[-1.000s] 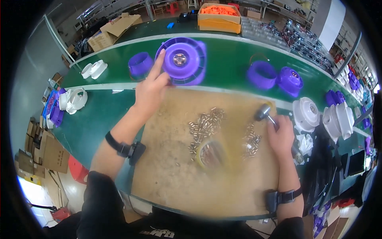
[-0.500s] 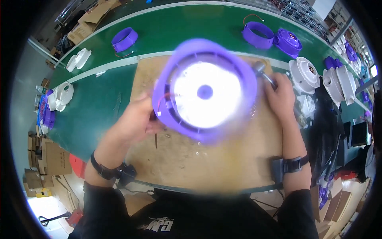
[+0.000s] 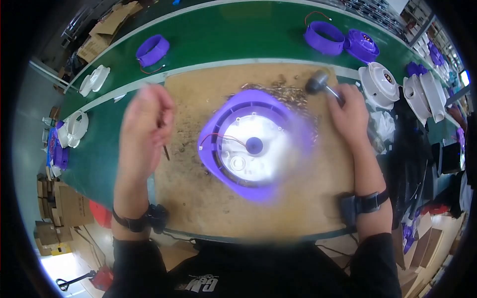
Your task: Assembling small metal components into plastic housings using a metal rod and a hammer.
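A purple housing [image 3: 216, 174] with a rounded-square rim and a white round inside lies on the brown work board [image 3: 198, 208]. A red wire crosses its left side, and its lower right is blurred. My left hand [image 3: 146, 121], raised to the left of the housing and smeared by motion, has its fingers curled. Below them sticks out a thin dark rod [image 3: 166, 153], apparently held in that hand. To the right, my right hand [image 3: 350, 114] is wrapped round the handle of a hammer [image 3: 318, 82], whose dark head points up and left.
Many small brass-coloured pieces [image 3: 293, 94] are scattered behind the housing. Purple rings [image 3: 153, 50] and a purple domed part [image 3: 361, 45] stand on the green bench beyond. White housings [image 3: 380, 84] and a clear plastic bag [image 3: 383, 126] are at the right.
The purple housing went from held up in my left hand to down on the board. My left hand let it go and moved left and up. My right hand keeps the hammer.
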The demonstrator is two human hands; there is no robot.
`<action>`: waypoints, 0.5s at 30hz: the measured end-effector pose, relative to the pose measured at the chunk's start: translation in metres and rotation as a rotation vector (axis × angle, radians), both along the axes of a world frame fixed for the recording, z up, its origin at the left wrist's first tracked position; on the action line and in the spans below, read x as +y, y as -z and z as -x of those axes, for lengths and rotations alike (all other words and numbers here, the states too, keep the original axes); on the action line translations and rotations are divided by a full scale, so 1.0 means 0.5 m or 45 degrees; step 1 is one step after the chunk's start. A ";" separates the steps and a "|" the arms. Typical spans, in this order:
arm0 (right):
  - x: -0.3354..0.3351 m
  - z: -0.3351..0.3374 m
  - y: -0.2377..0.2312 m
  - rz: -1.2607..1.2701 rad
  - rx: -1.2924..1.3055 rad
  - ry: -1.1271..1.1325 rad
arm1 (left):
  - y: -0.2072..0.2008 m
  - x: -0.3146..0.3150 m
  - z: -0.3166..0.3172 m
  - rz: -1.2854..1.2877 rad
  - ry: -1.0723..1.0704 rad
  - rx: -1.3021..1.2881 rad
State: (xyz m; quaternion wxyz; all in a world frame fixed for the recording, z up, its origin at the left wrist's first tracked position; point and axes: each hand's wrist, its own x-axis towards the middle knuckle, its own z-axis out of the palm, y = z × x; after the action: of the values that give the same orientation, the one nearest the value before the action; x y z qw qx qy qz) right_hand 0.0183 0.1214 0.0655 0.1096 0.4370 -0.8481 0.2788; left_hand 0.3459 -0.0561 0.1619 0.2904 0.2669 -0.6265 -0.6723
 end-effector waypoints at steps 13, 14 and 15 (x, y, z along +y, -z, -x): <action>-0.008 0.004 0.000 -0.015 -0.066 -0.003 | -0.022 0.079 0.152 -0.047 0.635 0.538; -0.009 0.006 0.000 0.001 -0.041 -0.019 | -0.029 0.086 0.147 -0.050 0.637 0.537; -0.010 0.006 0.000 0.019 -0.018 -0.037 | -0.047 0.097 0.135 -0.051 0.626 0.614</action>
State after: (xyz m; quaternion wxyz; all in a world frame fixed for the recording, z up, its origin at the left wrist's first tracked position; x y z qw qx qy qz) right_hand 0.0152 0.1166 0.0655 0.1028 0.4465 -0.8403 0.2896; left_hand 0.2785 -0.0075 0.1852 0.2542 -0.0530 -0.5719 -0.7781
